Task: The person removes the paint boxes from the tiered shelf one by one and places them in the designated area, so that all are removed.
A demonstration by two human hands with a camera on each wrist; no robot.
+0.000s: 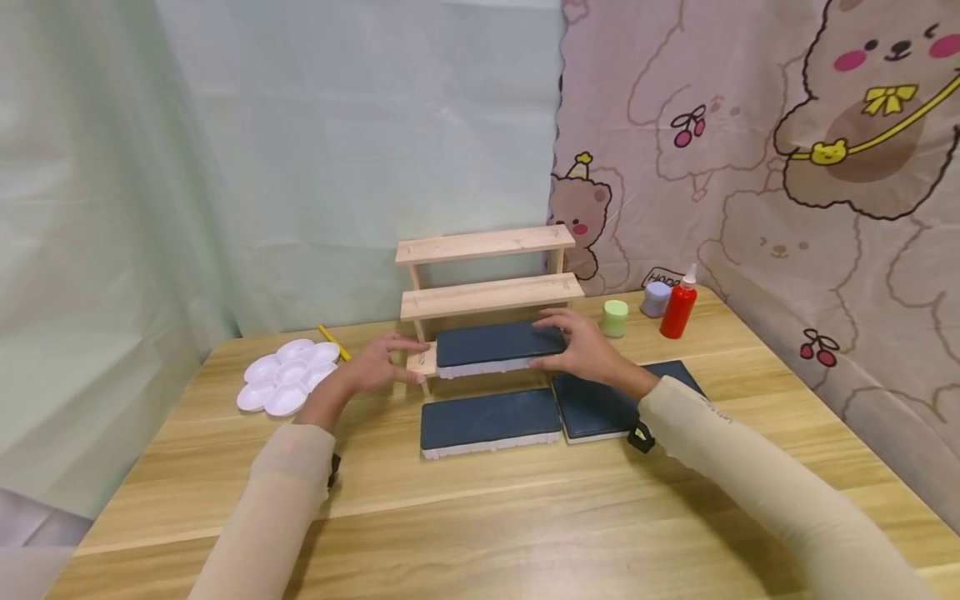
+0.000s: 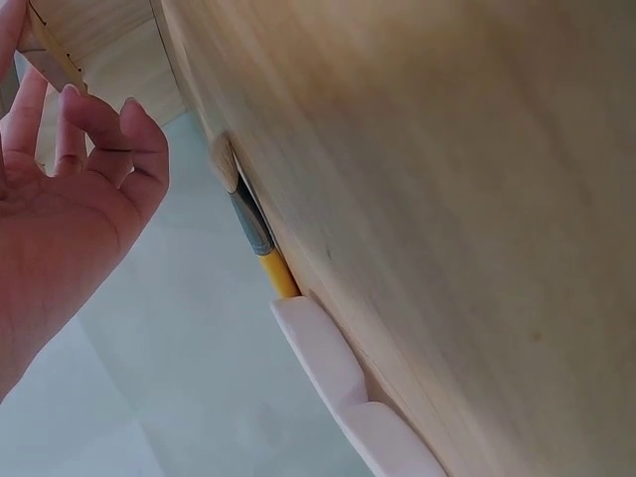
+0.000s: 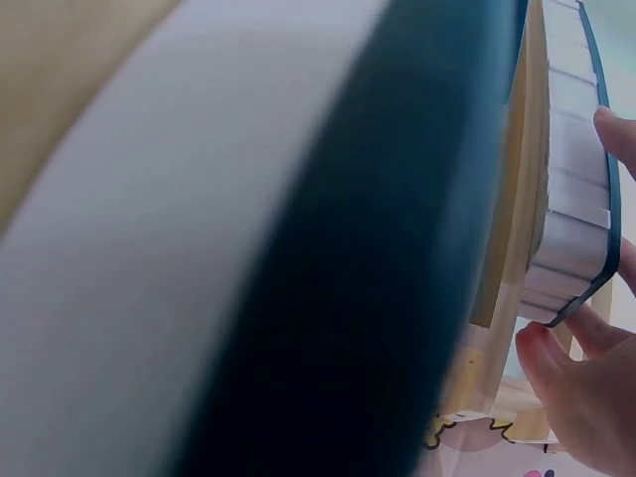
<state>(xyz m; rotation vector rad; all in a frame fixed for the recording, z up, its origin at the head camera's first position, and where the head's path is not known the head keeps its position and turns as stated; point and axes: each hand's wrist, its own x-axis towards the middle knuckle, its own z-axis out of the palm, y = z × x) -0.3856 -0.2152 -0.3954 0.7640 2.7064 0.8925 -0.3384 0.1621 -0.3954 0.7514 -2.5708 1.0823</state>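
A flat box [image 1: 498, 343] with a dark blue top and white sides lies on the lowest step of a three-step wooden stand [image 1: 491, 293]. My right hand [image 1: 588, 346] holds the box's right end between thumb and fingers; the right wrist view shows the fingertips [image 3: 542, 348] at its corner. At the step's left end, my left hand [image 1: 378, 362] grips the bare wood, thumb toward the front edge and fingers farther back. Two similar boxes lie on the table: one box [image 1: 491, 421] before the stand, another [image 1: 600, 396] under my right forearm.
A white flower-shaped palette [image 1: 288, 377] lies at the left, with a yellow-handled brush [image 1: 334, 342] behind it. Toward the back right stand a green jar [image 1: 614, 318], a lilac jar [image 1: 656, 299] and a red squeeze bottle [image 1: 678, 310]. Curtains hang behind the wooden table [image 1: 480, 517].
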